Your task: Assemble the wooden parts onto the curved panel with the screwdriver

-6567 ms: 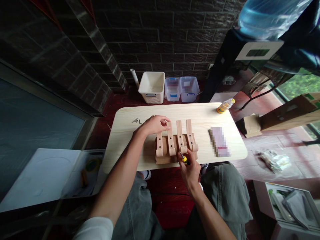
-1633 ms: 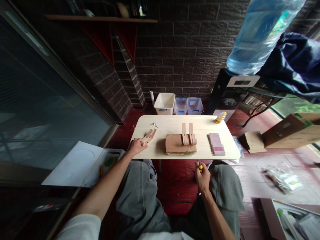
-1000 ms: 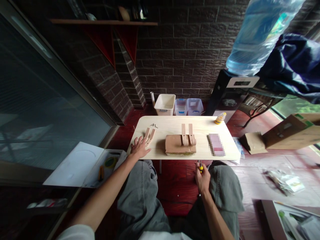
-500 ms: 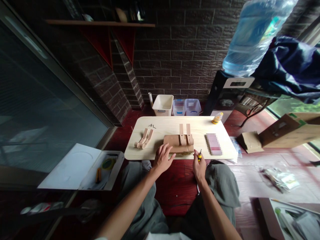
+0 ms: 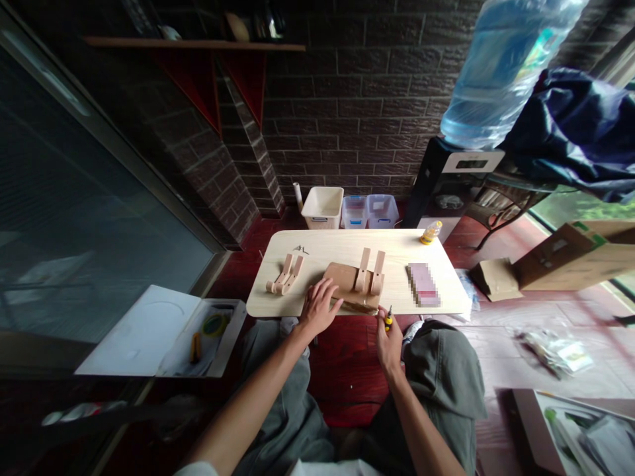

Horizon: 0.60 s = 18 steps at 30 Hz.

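Brown and boxy, the block (image 5: 342,272) lies slantwise by the near edge of the pale worktop (image 5: 337,242), two smooth wooden hooks (image 5: 364,268) on its right half, straight arms reaching past the far side. The left hand (image 5: 320,305) rests on the block's left end, grip loose, fingers apart. The right hand (image 5: 389,342), at the near right corner, has its grip clamped round a yellow-and-black screwdriver (image 5: 388,321), tip up. Bare woodgrain runs left to two curled pieces (image 5: 285,274).
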Available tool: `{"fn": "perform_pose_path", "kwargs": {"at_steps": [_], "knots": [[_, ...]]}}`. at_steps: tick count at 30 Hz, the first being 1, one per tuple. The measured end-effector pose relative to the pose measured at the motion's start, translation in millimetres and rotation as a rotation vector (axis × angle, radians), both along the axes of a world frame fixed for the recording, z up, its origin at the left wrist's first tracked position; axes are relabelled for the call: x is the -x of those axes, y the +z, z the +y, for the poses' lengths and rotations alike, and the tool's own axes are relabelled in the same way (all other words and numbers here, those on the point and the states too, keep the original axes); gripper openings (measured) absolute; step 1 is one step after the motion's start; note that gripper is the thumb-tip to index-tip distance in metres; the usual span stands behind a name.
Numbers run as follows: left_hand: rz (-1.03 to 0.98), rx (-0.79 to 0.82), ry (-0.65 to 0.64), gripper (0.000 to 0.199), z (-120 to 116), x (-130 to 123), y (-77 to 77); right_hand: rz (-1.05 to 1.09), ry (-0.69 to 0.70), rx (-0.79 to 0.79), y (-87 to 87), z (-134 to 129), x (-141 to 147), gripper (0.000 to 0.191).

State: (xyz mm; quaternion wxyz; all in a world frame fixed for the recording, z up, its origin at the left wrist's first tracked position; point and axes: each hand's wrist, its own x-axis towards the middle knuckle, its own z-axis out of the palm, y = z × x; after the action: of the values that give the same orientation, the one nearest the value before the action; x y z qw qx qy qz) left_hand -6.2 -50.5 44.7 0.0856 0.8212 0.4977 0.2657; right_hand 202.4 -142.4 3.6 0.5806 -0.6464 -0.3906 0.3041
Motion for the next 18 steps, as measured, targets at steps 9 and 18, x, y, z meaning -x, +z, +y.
{"fn": "perform_pose_path", "kwargs": {"at_steps": [9,18], "knots": [[0.007,0.021,0.034,0.038,19,6,-2.5,0.057,0.036,-0.015,1.7,-21,32,0.055],[-0.072,0.042,0.079,0.040,42,7,-14.5,0.068,0.139,-0.003,8.4,-23,50,0.042]]}}
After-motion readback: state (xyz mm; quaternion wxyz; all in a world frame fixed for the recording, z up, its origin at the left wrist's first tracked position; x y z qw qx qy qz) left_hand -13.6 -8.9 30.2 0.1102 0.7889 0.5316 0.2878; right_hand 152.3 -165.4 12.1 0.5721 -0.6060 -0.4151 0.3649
